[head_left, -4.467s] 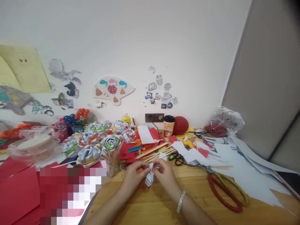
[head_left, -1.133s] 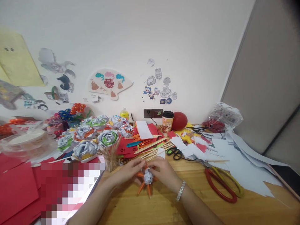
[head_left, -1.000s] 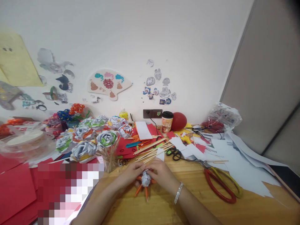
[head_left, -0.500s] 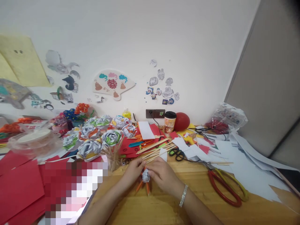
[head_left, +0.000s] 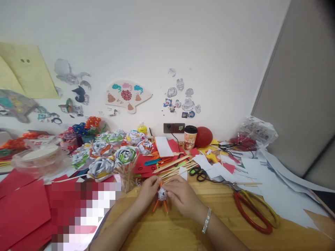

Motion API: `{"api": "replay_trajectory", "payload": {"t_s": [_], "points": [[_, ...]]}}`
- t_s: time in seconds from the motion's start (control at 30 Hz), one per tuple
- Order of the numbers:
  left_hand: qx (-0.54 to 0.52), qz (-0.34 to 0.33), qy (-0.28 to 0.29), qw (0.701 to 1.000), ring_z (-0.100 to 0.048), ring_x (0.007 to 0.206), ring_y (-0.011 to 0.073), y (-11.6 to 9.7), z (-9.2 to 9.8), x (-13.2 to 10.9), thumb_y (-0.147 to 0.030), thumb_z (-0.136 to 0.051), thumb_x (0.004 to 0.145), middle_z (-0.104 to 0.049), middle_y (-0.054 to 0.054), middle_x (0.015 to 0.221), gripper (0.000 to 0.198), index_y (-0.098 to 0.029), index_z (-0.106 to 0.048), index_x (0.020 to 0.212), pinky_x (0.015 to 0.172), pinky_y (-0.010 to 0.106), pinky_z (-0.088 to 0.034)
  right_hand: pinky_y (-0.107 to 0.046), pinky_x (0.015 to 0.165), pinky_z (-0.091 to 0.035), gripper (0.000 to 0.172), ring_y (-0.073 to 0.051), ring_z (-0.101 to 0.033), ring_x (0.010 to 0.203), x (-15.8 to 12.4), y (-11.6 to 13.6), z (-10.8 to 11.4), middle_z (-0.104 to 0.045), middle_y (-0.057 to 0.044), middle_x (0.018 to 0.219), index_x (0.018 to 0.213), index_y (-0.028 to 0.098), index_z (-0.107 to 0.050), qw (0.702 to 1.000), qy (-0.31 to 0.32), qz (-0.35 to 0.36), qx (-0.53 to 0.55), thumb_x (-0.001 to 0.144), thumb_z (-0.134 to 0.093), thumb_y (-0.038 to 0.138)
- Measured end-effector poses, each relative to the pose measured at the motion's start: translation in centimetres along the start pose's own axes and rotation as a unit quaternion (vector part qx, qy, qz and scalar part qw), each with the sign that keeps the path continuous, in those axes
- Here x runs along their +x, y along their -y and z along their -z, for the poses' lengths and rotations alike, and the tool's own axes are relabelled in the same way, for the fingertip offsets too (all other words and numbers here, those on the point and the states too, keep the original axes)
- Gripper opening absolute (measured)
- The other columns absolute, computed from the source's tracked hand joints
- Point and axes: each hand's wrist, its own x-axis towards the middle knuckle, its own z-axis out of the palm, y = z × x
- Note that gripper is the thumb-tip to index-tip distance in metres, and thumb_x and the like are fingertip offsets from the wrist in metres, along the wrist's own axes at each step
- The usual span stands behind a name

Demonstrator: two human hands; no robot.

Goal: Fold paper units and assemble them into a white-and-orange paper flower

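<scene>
Both my hands meet over the wooden table [head_left: 183, 233] around a small folded paper flower [head_left: 162, 194], white-grey with orange points sticking out below it. My left hand [head_left: 148, 191] pinches its left side with closed fingers. My right hand [head_left: 183, 196], a silver bracelet on its wrist, covers the right side with fingers curled on it. Much of the flower is hidden by my fingers.
Finished paper roses on sticks [head_left: 115, 153] stand at the left behind. Wooden sticks [head_left: 172, 166] and coloured paper lie just beyond my hands. Black scissors [head_left: 197, 173], large red-and-yellow scissors [head_left: 251, 212], a paper cup [head_left: 190, 137], a red ball [head_left: 203, 136], white paper scraps [head_left: 274, 188] and red sheets [head_left: 21, 212] surround them.
The white paper piece in my hands has become a compact flower with orange points under it. My hands stay together on it, shifting only slightly; the view moved a little.
</scene>
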Motion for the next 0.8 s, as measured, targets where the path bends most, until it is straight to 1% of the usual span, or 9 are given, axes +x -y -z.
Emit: {"api": "replay_trajectory", "payload": {"t_s": [0.1,0.17,0.2,0.33,0.4,0.5,0.6,0.7,0.8], "points": [[-0.014,-0.007,-0.016,1.0,-0.042,0.051,0.0129,-0.1,0.1,0.2,-0.054,-0.046,0.072,-0.044,-0.004,0.053,0.037,-0.019,-0.046,0.06,0.049,0.022,-0.034,-0.038,0.089,-0.038,0.028,-0.02,-0.05,0.101,0.1,-0.7,0.5,-0.063,-0.005,0.106,0.11,0.024,-0.059,0.993,-0.103,-0.06,0.028,0.089,-0.04,0.027],[-0.022,-0.016,-0.025,0.999,-0.043,0.052,0.0133,-0.3,0.1,0.2,-0.055,-0.045,0.072,-0.047,-0.003,0.055,0.038,-0.019,-0.047,0.062,0.05,0.022,-0.035,-0.04,0.093,-0.036,0.03,-0.02,-0.048,0.106,0.1,-1.1,0.7,-0.06,-0.006,0.114,0.116,0.025,-0.055,0.985,-0.139,-0.093,0.04,0.089,-0.042,0.029],[-0.026,-0.023,-0.03,0.999,-0.044,0.054,0.0135,-0.5,0.1,0.1,-0.055,-0.045,0.072,-0.047,-0.003,0.056,0.038,-0.019,-0.048,0.063,0.051,0.022,-0.036,-0.04,0.094,-0.035,0.032,-0.02,-0.047,0.109,0.1,-1.2,0.7,-0.058,-0.006,0.116,0.118,0.026,-0.053,0.985,-0.132,-0.097,0.045,0.088,-0.043,0.031],[-0.039,-0.042,-0.035,0.998,-0.045,0.057,0.0141,-1.1,0.0,-0.3,-0.053,-0.047,0.073,-0.048,-0.003,0.058,0.036,-0.019,-0.048,0.063,0.054,0.022,-0.037,-0.04,0.096,-0.035,0.037,-0.02,-0.045,0.111,0.1,-1.1,0.4,-0.056,-0.006,0.12,0.124,0.027,-0.048,0.993,-0.06,-0.062,0.076,0.087,-0.046,0.032],[-0.045,-0.041,-0.028,0.998,-0.045,0.057,0.0141,-1.3,0.1,-0.5,-0.053,-0.046,0.075,-0.048,-0.003,0.058,0.036,-0.018,-0.049,0.066,0.053,0.022,-0.037,-0.04,0.096,-0.035,0.035,-0.02,-0.047,0.111,0.0,-1.1,0.2,-0.056,-0.006,0.12,0.122,0.027,-0.049,0.988,-0.077,-0.084,0.108,0.088,-0.044,0.032],[-0.055,-0.043,-0.031,0.997,-0.046,0.056,0.0144,-1.5,0.2,-0.6,-0.057,-0.044,0.075,-0.049,-0.002,0.059,0.04,-0.019,-0.05,0.068,0.052,0.022,-0.037,-0.038,0.091,-0.041,0.035,-0.019,-0.053,0.104,0.0,-1.5,-0.2,-0.058,-0.008,0.116,0.12,0.024,-0.05,0.958,-0.123,-0.162,0.202,0.087,-0.046,0.033],[-0.077,-0.046,-0.035,0.995,-0.046,0.056,0.0141,-1.4,0.1,-0.7,-0.063,-0.044,0.072,-0.051,-0.001,0.062,0.045,-0.019,-0.051,0.069,0.051,0.022,-0.037,-0.034,0.081,-0.047,0.028,-0.02,-0.06,0.091,0.2,-2.2,-0.9,-0.065,-0.008,0.099,0.102,0.018,-0.06,0.931,-0.102,-0.21,0.28,0.079,-0.056,0.033],[-0.119,-0.033,-0.013,0.992,-0.044,0.053,0.0118,-1.0,-0.4,-0.6,-0.066,-0.05,0.067,-0.049,-0.004,0.059,0.047,-0.018,-0.049,0.067,0.049,0.021,-0.036,-0.03,0.071,-0.049,0.015,-0.018,-0.061,0.075,0.3,-2.4,-1.5,-0.065,-0.004,0.078,0.08,0.017,-0.062,0.922,-0.092,-0.229,0.299,0.075,-0.059,0.031],[-0.167,-0.002,0.024,0.986,-0.041,0.049,0.0088,-0.7,-1.1,-0.6,-0.062,-0.06,0.061,-0.044,-0.007,0.053,0.046,-0.018,-0.046,0.062,0.047,0.019,-0.034,-0.025,0.064,-0.047,0.013,-0.015,-0.057,0.068,0.3,-2.3,-1.7,-0.06,-0.001,0.073,0.077,0.017,-0.058,0.924,-0.109,-0.227,0.289,0.077,-0.056,0.03]]}}
